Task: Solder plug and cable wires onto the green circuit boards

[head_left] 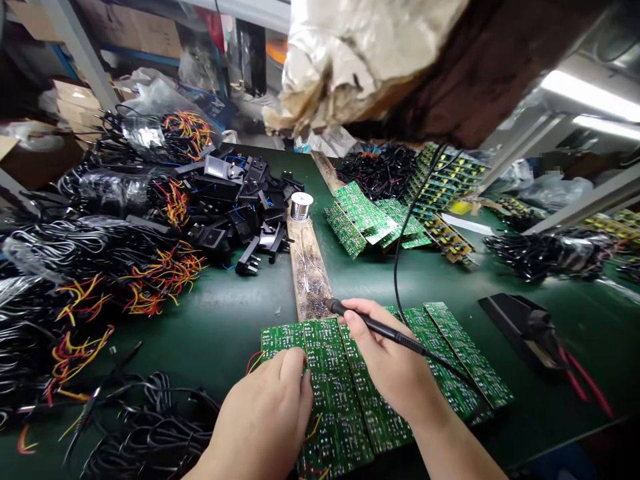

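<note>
Several green circuit boards (335, 380) lie side by side on the green table. My right hand (387, 357) is closed round a black soldering iron (383, 328), its tip end over the near part of a scorched wooden strip (310, 280). Over the left boards, my left hand (273, 407) has its fingers pressed together; what they hold, if anything, is hidden. Red and yellow wires (254, 362) show just left of that hand, and more stick out at its right. A solder spool (301, 207) stands at the strip's far end, with solder wire trailing along the wood.
Bundled black cables (100, 260) with red and yellow ends fill the left, beside black plug housings (240, 200). More boards (370, 217) are stacked behind. Red-handled pliers (575, 373) lie at right. The iron's cord hangs down, and a wrapped object (370, 60) juts overhead.
</note>
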A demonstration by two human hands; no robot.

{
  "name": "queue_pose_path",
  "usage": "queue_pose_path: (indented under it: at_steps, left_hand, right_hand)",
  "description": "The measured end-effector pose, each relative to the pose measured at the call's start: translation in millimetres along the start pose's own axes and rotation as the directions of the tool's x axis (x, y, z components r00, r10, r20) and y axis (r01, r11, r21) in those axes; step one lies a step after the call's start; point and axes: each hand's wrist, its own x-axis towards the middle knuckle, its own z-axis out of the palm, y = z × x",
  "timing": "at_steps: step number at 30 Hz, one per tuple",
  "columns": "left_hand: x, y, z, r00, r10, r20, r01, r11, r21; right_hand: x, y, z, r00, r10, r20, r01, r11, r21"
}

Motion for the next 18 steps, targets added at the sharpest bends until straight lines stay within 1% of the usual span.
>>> queue_pose_path:
  at_steps: [3, 7, 9, 11, 14, 16, 18]
  left_hand:
    - [0, -1, -0.7, 1.0, -0.003, 0.009, 0.003, 1.0, -0.009]
    - [0, -1, -1.1, 0.999, -0.047, -0.002, 0.047, 0.998, -0.033]
    - [0, -2, -0.5, 0.999, -0.041, -0.009, 0.041, 0.999, -0.033]
    - [0, -3, 0.8, 0.999, -0.002, -0.034, 0.001, 0.999, -0.032]
    - [0, -6, 3.7, 0.99, 0.106, -0.09, -0.11, 0.993, -0.041]
    - [0, -8, 5.9, 0.975, 0.181, -0.127, -0.186, 0.982, -0.027]
    - [1, -9, 8.1, 0.957, 0.243, -0.161, -0.243, 0.97, 0.022]
  right_hand:
    - [0, 0, 1, 1.0, -0.003, 0.002, 0.003, 1.0, -0.007]
    - [1, -2, 0, 1.0, -0.005, 0.006, 0.005, 1.0, -0.018]
    - [0, -3, -2, 1.0, -0.009, 0.001, 0.009, 1.0, -0.021]
    - [-3, -4, -5, 1.0, -0.011, -0.018, 0.01, 1.0, -0.023]
    - [-12, -4, -12, 0.999, -0.005, -0.051, 0.004, 1.0, -0.021]
    - [-24, -2, -18, 0.997, -0.002, -0.08, 0.001, 1.0, -0.017]
    - [-40, 0, -26, 0.995, 0.0, -0.104, -0.001, 1.0, -0.007]
